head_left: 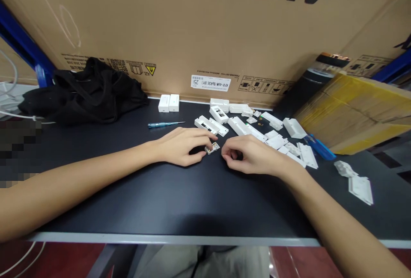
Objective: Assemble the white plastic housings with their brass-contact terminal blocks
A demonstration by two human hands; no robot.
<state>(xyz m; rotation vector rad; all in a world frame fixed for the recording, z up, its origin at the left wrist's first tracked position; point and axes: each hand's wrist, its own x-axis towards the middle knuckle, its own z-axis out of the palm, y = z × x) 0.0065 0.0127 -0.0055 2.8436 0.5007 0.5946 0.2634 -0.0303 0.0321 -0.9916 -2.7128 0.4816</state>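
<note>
My left hand (188,145) rests on the dark table, its fingertips on a small white part with metallic bits (212,148). Just right of that part is my right hand (245,154), its fingers curled together; whatever they may hold is hidden. Behind the hands lie an open white housing (205,124) and another white housing with slots (218,114). Several white plastic pieces (276,140) spread out behind and to the right of my right hand.
A blue screwdriver (165,124) and two small white boxes (169,103) lie at the back. Black cloth (86,94) is at the left. A taped carton (356,113), a dark cylinder (305,85) and a blue tool (321,147) stand or lie right. A large cardboard box (180,30) closes off the back.
</note>
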